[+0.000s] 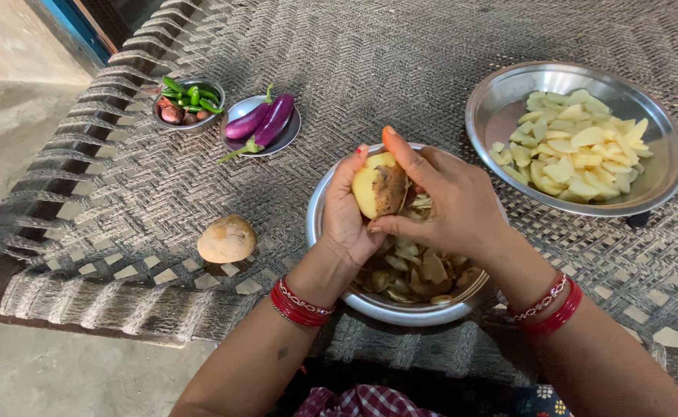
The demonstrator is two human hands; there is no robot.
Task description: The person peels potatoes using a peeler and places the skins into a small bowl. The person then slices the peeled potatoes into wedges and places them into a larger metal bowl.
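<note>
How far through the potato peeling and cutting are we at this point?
Done: a heap of cut potato pieces fills the large steel plate, and peelings lie in the steel bowl. In hand: the left hand holds a half-peeled potato over that bowl while the right hand works on it. Left: one unpeeled potato on the woven cot.

- A wide steel dish point(493, 116) sits far right on the woven cot point(400, 54), holding pale yellow potato slices point(574, 154).
- A small steel plate point(240, 110) lies far left of centre with two purple aubergines point(265, 122) on it.
- Just left of it, a small steel bowl point(188, 123) holds green chillies point(191, 94) and small reddish onions point(173, 113).
- A whole unpeeled potato point(227, 239) rests near left on the weave.
- Bare concrete floor point(15, 100) shows at the left.
</note>
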